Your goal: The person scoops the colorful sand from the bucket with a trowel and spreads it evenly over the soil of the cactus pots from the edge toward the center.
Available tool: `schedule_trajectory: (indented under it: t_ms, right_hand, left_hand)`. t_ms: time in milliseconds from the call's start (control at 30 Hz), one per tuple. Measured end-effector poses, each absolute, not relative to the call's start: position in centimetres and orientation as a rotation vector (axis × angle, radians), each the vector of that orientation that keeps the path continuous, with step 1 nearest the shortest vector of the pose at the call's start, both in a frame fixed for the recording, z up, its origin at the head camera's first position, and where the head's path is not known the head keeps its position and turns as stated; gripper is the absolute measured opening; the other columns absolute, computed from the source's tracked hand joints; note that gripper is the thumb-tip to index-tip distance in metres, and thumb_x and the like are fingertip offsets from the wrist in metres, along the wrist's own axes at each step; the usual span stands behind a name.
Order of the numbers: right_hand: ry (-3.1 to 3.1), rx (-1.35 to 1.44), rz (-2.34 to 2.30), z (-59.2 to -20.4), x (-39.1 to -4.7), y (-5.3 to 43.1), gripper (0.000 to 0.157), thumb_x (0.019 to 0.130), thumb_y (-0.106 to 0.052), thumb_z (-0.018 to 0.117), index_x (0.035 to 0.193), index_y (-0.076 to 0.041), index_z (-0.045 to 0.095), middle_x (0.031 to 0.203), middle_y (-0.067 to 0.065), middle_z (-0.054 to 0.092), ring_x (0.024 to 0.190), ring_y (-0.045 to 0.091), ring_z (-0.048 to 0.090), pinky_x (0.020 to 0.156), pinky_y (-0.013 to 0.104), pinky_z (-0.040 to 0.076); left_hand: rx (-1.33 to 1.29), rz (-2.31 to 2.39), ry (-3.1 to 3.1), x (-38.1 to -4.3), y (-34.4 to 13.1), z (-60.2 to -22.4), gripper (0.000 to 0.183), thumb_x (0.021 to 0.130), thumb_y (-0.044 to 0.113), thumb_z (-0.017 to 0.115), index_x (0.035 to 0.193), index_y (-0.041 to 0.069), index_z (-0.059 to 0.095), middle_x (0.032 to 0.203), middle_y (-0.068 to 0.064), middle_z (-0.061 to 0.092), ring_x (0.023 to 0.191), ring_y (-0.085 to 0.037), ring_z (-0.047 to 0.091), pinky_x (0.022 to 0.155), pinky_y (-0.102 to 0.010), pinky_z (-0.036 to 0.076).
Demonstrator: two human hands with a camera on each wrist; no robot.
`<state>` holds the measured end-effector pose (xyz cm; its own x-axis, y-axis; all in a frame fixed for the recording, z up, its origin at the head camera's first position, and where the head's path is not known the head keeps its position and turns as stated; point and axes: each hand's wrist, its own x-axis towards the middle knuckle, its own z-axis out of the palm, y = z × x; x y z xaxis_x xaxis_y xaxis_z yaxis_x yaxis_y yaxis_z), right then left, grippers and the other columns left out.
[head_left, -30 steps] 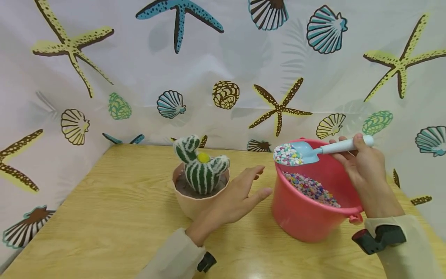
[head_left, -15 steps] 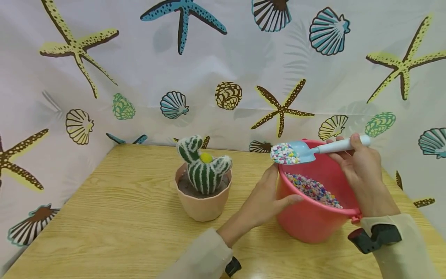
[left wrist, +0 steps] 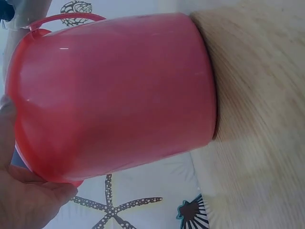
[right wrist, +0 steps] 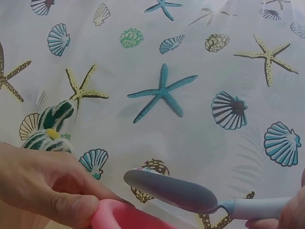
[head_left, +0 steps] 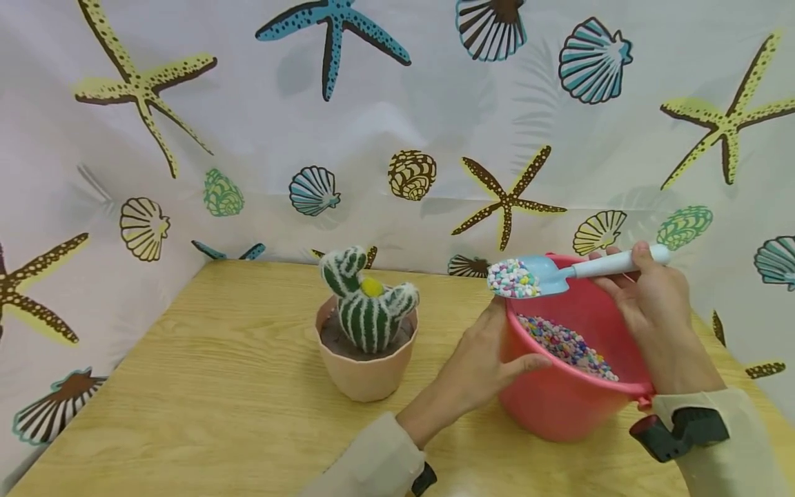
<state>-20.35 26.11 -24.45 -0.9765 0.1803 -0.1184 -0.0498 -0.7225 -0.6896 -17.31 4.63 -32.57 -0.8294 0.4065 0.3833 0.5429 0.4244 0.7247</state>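
My right hand [head_left: 661,304] holds a light blue scoop [head_left: 549,275] by its whitish handle. Small pastel pebbles [head_left: 512,278] are heaped on the scoop's blade, which lies nearly level above the bucket's left rim. The pink-red bucket [head_left: 553,407] stands on the table, with more multicoloured pebbles [head_left: 568,347] inside. My left hand [head_left: 468,366] grips the bucket's left side, thumb by the rim and fingers round the far side. In the left wrist view the thumb [left wrist: 7,119] and fingers meet the bucket's rim end. From the right wrist camera, the scoop shows its underside [right wrist: 171,191].
A knitted green and white cactus [head_left: 366,317] with a yellow top stands in a peach pot [head_left: 366,376], left of the bucket. Both are on a wooden table [head_left: 217,386]. Behind hangs a white cloth [head_left: 373,117] printed with shells and starfish.
My left hand has moved right, from in front of the cactus pot to the bucket's side, and taken hold there. The loaded scoop has stayed near the bucket's left rim.
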Motion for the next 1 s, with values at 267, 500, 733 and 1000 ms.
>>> schedule_trajectory:
  t_ms: [267,500,733,1000]
  right_hand:
    - [-1.054,-0.286,2.811,-25.0,-19.8,27.6,0.059,0.093,-0.022,0.056,0.143,-0.023,0.025,0.112,0.008,0.053,0.093,0.028,0.066,0.095,0.044,0.04]
    - [-1.065,-0.279,2.788,-24.5,-19.6,28.0,0.064,0.092,-0.021,0.058,0.146,-0.024,0.024,0.113,0.007,0.053,0.106,0.027,0.061,0.094,0.044,0.041]
    - [-1.031,-0.266,2.827,-24.5,-19.9,27.2,0.048,0.095,-0.019,0.054,0.138,-0.019,0.034,0.106,0.011,0.058,0.107,0.027,0.061,0.092,0.045,0.041]
    - [-1.083,-0.347,2.797,-24.2,-20.3,26.1,0.06,0.094,-0.022,0.055,0.146,-0.023,0.024,0.113,0.007,0.051,0.134,0.024,0.036,0.099,0.042,0.034]
  left_hand:
    - [-0.839,-1.304,-2.621,-17.4,6.6,-32.9,0.106,0.083,0.053,0.064,0.153,0.022,-0.01,0.16,-0.004,0.016,0.141,-0.023,0.033,0.109,-0.037,0.037]
    - [-0.765,-1.181,-2.685,-17.0,8.9,-32.6,0.109,0.082,0.06,0.061,0.153,0.01,-0.004,0.161,-0.008,0.011,0.141,-0.024,0.033,0.103,-0.032,0.043]
    - [-0.741,-1.085,-2.728,-16.8,9.4,-32.1,0.101,0.084,0.066,0.049,0.154,0.006,0.005,0.159,-0.009,0.019,0.141,-0.019,0.033,0.105,-0.029,0.042]
    - [-0.755,-1.065,-2.734,-16.4,6.1,-31.3,0.085,0.09,0.061,0.047,0.15,0.007,0.021,0.152,-0.009,0.034,0.138,-0.022,0.038,0.109,-0.035,0.038]
